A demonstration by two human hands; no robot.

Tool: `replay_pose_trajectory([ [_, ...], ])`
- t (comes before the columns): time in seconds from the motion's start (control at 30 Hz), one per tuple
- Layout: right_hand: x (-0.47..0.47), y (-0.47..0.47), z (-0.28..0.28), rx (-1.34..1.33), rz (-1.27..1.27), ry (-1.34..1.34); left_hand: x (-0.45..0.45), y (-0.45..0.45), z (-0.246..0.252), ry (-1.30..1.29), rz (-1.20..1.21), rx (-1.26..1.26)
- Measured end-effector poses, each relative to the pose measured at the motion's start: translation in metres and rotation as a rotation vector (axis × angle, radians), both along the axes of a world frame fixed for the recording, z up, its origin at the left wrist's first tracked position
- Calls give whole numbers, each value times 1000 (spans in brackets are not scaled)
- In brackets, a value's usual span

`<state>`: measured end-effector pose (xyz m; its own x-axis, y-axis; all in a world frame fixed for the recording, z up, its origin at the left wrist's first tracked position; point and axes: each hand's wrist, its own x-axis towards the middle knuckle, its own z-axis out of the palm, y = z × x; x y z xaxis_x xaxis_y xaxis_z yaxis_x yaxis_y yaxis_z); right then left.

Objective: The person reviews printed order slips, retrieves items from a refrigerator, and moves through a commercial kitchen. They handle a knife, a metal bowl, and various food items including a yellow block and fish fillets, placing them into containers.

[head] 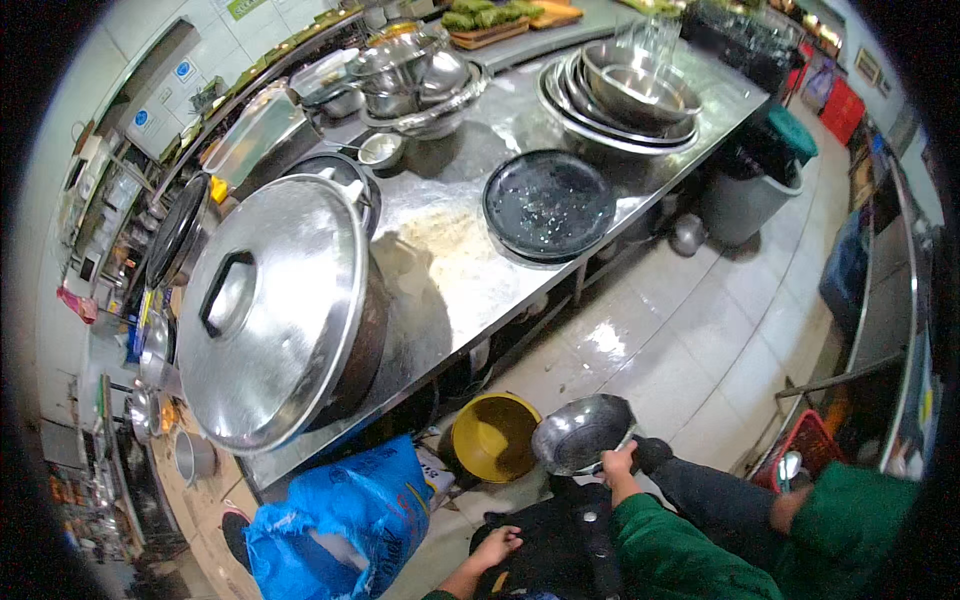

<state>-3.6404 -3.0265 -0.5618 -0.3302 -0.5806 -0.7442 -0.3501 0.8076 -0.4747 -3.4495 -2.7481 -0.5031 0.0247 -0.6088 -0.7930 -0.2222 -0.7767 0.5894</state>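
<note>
My right hand (619, 459) grips the near edge of a round metal pan (583, 433), tilted so that its dark inside faces up. Whether the pan has a handle there is hidden by the fingers. Below the pan's left edge, a yellow bucket (495, 427) stands on the floor with its mouth upward. My left hand (496, 546) holds nothing; its fingers are loosely curled in front of a black apron (559, 529). A torn blue plastic sack (352, 517), bearing writing, lies to the left of that hand.
On the steel table (420, 292) stand a large lidded pot (292, 315), a wet black round tray (551, 202) and stacked metal bowls (637, 97). A grey bin (746, 210) is at the table's far end. A dark trouser leg (709, 491) and red basket (810, 446) are at right.
</note>
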Motion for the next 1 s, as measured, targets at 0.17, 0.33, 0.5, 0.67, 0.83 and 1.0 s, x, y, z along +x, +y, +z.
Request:
replay_pose_trajectory([
  [0.17,-6,15,82,-24,282,-37,14,10,50,183,550,26],
  [0.33,-15,27,160,-50,517,-415,27,-2,130,376,998,-168],
  [0.5,8,29,201,-96,563,-606,25,11,192,406,1112,-456],
  [0.67,14,41,230,-40,343,-986,39,33,238,439,1074,-521],
  [0.83,26,71,238,-149,104,-1140,52,60,273,437,1086,-787],
  [1.0,35,77,163,6,458,-1003,61,113,313,173,1217,-1017],
])
